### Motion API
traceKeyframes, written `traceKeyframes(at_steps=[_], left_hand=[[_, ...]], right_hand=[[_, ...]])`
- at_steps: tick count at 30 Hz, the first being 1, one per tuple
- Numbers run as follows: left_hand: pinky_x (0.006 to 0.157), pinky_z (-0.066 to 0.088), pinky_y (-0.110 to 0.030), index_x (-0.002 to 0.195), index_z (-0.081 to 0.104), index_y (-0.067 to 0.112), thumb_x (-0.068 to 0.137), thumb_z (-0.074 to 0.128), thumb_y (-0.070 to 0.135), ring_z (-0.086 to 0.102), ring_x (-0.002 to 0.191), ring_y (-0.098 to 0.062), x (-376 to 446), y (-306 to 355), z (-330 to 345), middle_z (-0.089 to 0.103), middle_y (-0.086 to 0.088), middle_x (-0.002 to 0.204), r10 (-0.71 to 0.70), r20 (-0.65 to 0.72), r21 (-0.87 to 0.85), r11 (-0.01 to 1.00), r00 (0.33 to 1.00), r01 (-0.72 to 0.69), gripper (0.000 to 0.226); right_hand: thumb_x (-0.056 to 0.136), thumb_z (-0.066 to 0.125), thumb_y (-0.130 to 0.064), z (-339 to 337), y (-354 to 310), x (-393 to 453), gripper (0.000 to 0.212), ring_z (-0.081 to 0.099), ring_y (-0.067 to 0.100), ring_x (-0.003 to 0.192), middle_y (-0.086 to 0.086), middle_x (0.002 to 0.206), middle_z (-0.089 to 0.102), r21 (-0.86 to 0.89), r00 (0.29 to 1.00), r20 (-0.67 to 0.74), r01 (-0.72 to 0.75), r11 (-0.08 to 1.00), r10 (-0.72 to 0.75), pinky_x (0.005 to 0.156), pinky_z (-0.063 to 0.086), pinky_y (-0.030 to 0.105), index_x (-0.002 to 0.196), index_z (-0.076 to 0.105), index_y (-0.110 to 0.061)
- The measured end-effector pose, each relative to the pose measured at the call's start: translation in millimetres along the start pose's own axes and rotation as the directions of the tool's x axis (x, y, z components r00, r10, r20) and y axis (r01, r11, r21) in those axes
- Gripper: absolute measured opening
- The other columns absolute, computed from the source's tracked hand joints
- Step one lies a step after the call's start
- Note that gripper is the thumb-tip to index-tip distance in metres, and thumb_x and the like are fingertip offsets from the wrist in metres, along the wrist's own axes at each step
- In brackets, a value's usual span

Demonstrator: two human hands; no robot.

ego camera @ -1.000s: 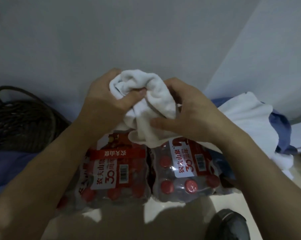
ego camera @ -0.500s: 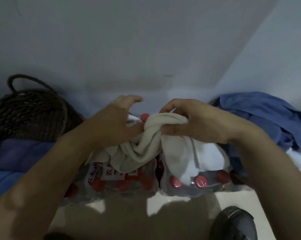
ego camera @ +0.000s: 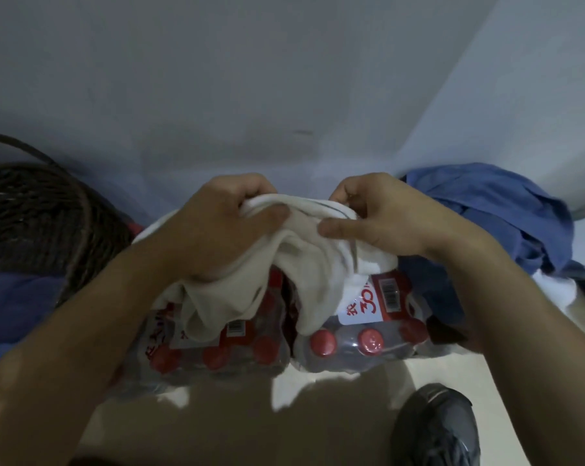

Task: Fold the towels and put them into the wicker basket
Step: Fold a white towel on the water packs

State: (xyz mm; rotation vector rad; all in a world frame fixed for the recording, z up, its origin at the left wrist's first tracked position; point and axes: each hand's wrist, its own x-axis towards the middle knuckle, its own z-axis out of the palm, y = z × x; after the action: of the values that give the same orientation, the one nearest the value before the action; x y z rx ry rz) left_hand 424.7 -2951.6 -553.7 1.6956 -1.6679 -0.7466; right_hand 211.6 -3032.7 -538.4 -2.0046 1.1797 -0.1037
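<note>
Shoe (ego camera: pixel 435 428) down at the bottom right, dark, planted on the pale floor (ego camera: pixel 334 415). Just beyond it, two shrink-wrapped packs of bottles (ego camera: pixel 361 334) sit side by side, red caps showing through the plastic, red and white labels on top. And over those packs, the action: a cream-white towel (ego camera: pixel 304 257) bunched up and draped down across both packs, its loose ends hanging toward the caps. Left hand (ego camera: pixel 223 227) grips the towel's upper edge, thumb on top, fingers curled under the cloth. Right hand (ego camera: pixel 381 216) grips the same edge just beside it, thumb pressed along the fabric, fingers curled behind. Both hands close together, the towel gathered between them. Off to the left, well apart from the towel, the dark wicker basket (ego camera: pixel 38 216) with its looped handle, blue cloth (ego camera: pixel 11 297) lying in front of it. Off to the right, a crumpled blue garment (ego camera: pixel 506 210) heaped in the corner, something white (ego camera: pixel 553 290) under it. Behind it all, the plain grey wall (ego camera: pixel 250 79).
</note>
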Motion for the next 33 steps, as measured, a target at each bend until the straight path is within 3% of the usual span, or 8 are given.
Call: traceKeyframes(at_steps=[6, 9, 12, 18, 23, 26, 29, 33], left_hand=[[0.059, 0.039, -0.019, 0.081, 0.062, 0.025, 0.089, 0.06, 0.033, 0.056, 0.072, -0.001, 1.0, -22.1, -30.2, 0.062, 0.012, 0.079, -0.146, -0.015, 0.21, 0.967, 0.989, 0.146, 0.011], [0.057, 0.035, -0.022, 0.082, 0.057, 0.026, 0.088, 0.058, 0.04, 0.054, 0.075, -0.004, -0.1, -27.1, -37.5, 0.059, 0.012, 0.081, -0.237, 0.066, 0.375, 0.906, 0.969, 0.196, 0.015], [0.057, 0.035, -0.02, 0.091, 0.055, 0.03, 0.075, 0.053, 0.064, 0.053, 0.073, -0.001, -4.2, -23.4, -31.6, 0.059, 0.013, 0.086, -0.253, 0.124, 0.448, 0.877, 0.959, 0.174, 0.038], [0.083, 0.036, 0.001, 0.139, 0.041, 0.028, 0.068, 0.064, 0.071, 0.048, 0.108, 0.015, -5.4, 10.4, -7.0, 0.048, 0.024, 0.126, 0.106, -0.047, 0.036, 0.994, 0.993, -0.104, 0.086], [0.075, 0.047, -0.006, 0.121, 0.056, 0.026, 0.069, 0.081, 0.046, 0.061, 0.094, 0.006, -2.9, 29.8, 0.3, 0.064, 0.014, 0.108, 0.13, -0.109, -0.133, 0.981, 0.985, -0.144, 0.061], [0.058, 0.05, -0.012, 0.094, 0.07, 0.016, 0.067, 0.075, 0.042, 0.066, 0.069, -0.003, -1.1, 31.5, -2.9, 0.072, 0.006, 0.082, 0.075, -0.03, -0.182, 0.98, 0.997, -0.079, 0.038], [0.06, 0.055, -0.024, 0.095, 0.07, 0.014, 0.071, 0.07, 0.042, 0.068, 0.071, -0.011, -1.2, 27.9, -6.2, 0.073, 0.001, 0.083, 0.044, -0.036, -0.214, 0.976, 0.998, -0.051, 0.037], [0.063, 0.052, -0.014, 0.095, 0.064, 0.028, 0.079, 0.062, 0.045, 0.068, 0.077, 0.0, 2.9, 26.1, -12.9, 0.071, 0.014, 0.083, 0.027, -0.1, -0.256, 0.965, 0.995, -0.052, 0.023]], right_hand=[[0.095, 0.062, -0.032, -8.6, 11.1, -2.3, 0.011, 0.065, 0.008, 0.067, -0.003, 0.083, 0.071, -0.254, 0.991, 0.045, -0.112, 0.961, 0.128, 0.057, 0.047, 0.022, 0.089, 0.065, -0.023], [0.098, 0.06, -0.025, -9.0, 6.7, -6.2, 0.017, 0.07, 0.011, 0.064, 0.004, 0.077, 0.075, 0.163, 0.992, -0.01, -0.123, 0.979, 0.126, 0.056, 0.056, 0.02, 0.087, 0.069, -0.015], [0.1, 0.057, -0.023, -2.5, -4.2, -6.1, 0.028, 0.073, 0.031, 0.083, 0.02, 0.092, 0.074, 0.495, 0.998, -0.002, -0.058, 0.867, 0.068, 0.076, 0.062, 0.032, 0.101, 0.069, 0.003], [0.102, 0.05, -0.027, 6.8, -19.6, -1.8, 0.04, 0.07, 0.029, 0.079, 0.025, 0.096, 0.071, 0.682, 0.994, -0.03, 0.099, 0.724, -0.107, 0.068, 0.058, 0.032, 0.107, 0.066, 0.009], [0.103, 0.047, -0.03, 10.2, -21.6, -0.7, 0.039, 0.07, 0.026, 0.082, 0.021, 0.097, 0.073, 0.776, 0.972, -0.008, 0.155, 0.611, -0.236, 0.069, 0.057, 0.032, 0.111, 0.068, 0.002], [0.101, 0.051, -0.035, 10.8, -18.3, 0.1, 0.042, 0.071, 0.026, 0.077, 0.017, 0.088, 0.074, 0.747, 0.979, -0.034, 0.157, 0.645, -0.2, 0.067, 0.057, 0.031, 0.1, 0.07, 0.003], [0.088, 0.065, -0.046, 10.7, -14.9, -2.2, 0.039, 0.071, 0.018, 0.08, 0.009, 0.092, 0.074, 0.603, 0.982, -0.045, 0.172, 0.779, -0.182, 0.069, 0.058, 0.027, 0.101, 0.068, -0.009], [0.079, 0.079, -0.037, 25.1, -13.7, -3.2, 0.037, 0.07, 0.001, 0.089, -0.009, 0.1, 0.074, 0.283, 0.985, 0.04, 0.148, 0.948, -0.166, 0.074, 0.057, 0.017, 0.112, 0.066, -0.026]])
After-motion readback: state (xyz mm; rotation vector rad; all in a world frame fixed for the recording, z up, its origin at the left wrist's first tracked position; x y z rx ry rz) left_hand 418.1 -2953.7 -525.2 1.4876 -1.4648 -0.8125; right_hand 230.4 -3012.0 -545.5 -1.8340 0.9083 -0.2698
